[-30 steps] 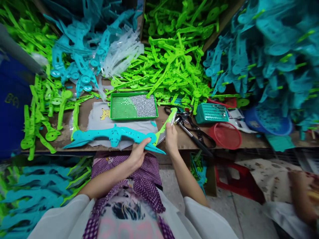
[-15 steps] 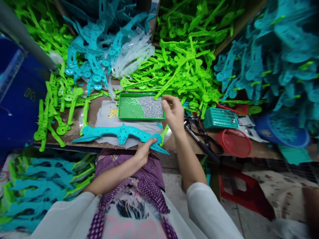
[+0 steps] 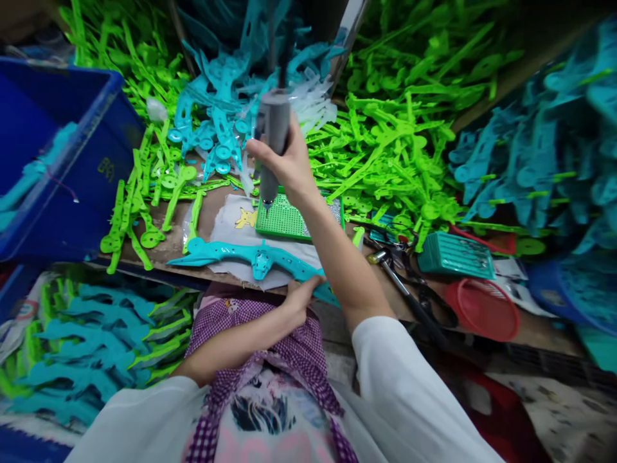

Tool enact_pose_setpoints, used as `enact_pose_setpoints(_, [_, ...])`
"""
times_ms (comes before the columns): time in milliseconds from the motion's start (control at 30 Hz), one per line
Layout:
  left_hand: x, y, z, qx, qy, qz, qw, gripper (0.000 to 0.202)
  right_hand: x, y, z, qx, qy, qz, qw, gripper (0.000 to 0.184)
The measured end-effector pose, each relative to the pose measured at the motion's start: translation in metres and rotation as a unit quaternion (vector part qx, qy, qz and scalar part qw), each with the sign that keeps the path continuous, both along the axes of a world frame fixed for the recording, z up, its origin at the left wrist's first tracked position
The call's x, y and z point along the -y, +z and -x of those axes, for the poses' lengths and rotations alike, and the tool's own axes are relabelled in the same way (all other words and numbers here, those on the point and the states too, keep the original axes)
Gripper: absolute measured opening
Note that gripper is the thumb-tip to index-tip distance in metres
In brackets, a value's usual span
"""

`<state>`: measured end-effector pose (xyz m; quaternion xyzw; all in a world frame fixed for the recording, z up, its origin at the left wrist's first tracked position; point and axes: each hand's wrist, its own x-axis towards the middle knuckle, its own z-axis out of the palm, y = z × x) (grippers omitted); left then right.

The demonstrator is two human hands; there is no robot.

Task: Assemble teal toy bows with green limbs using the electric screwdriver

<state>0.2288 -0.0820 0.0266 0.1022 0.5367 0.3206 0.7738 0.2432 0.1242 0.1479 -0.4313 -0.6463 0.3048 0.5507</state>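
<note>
My left hand (image 3: pixel 299 299) grips the right end of a long blue plastic part (image 3: pixel 261 262) that lies across a pale cloth (image 3: pixel 224 222) at the bench edge. My right hand (image 3: pixel 289 157) is wrapped round a grey power screwdriver (image 3: pixel 276 138), held upright with its bit pointing down. The tip hangs above the blue part, over the left side of a green perforated tray (image 3: pixel 284 218). Small silvery screws (image 3: pixel 336 209) lie at the tray's right end, partly hidden behind my right forearm.
Heaps of bright green plastic parts (image 3: pixel 385 148) and blue parts (image 3: pixel 216 122) cover the back. To the left stands a blue bin (image 3: pixel 103 167). A ratchet-like tool (image 3: pixel 405 292), a teal basket (image 3: pixel 456 255) and a red basket (image 3: pixel 482 310) sit at right.
My right hand has left the screws and moved up and left, and now holds the power screwdriver. My left hand still grips the blue part. The view has shifted left.
</note>
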Motion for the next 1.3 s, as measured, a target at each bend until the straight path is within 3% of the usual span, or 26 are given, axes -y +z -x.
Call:
enact_pose_setpoints(167, [-0.001, 0.002, -0.001, 0.015, 0.008, 0.012, 1.0, 0.022, 0.029, -0.008, -0.035, 0.013, 0.063, 0.064, 0.996, 0.054])
enact_pose_setpoints(267, [-0.002, 0.001, -0.002, 0.008, 0.008, 0.021, 1.0, 0.022, 0.041, -0.018, -0.042, 0.041, 0.029, 0.071, 0.996, 0.044])
enact_pose_setpoints(367, [-0.001, -0.002, -0.003, 0.005, 0.009, 0.016, 1.0, 0.024, 0.048, -0.032, -0.041, -0.004, 0.005, 0.095, 0.995, 0.038])
enact_pose_setpoints(467, [0.0, -0.005, -0.003, 0.006, 0.019, 0.0, 1.0, 0.027, 0.064, -0.039, -0.048, -0.104, -0.014, 0.122, 0.987, 0.038])
enact_pose_setpoints(600, [0.0, -0.007, -0.002, 0.008, 0.034, -0.024, 0.999, 0.033, 0.115, -0.03, -0.07, -0.214, -0.138, 0.099, 0.962, 0.049])
enact_pose_setpoints(700, [0.0, -0.007, 0.0, 0.003, 0.017, -0.018, 1.0, 0.028, 0.156, -0.024, -0.081, -0.239, -0.18, 0.077, 0.951, 0.06])
enact_pose_setpoints(800, [0.0, -0.007, 0.0, 0.003, -0.005, -0.028, 1.0, 0.025, 0.178, -0.024, -0.081, -0.221, -0.201, 0.079, 0.951, 0.063])
enact_pose_setpoints(1033, [0.002, -0.012, -0.005, -0.017, 0.01, -0.049, 0.999, 0.019, 0.178, -0.028, -0.077, -0.172, -0.183, 0.145, 0.957, 0.08])
enact_pose_setpoints(1300, [0.001, -0.009, -0.006, -0.013, 0.013, -0.042, 0.999, 0.017, 0.183, -0.051, -0.08, -0.17, -0.173, 0.124, 0.962, 0.071])
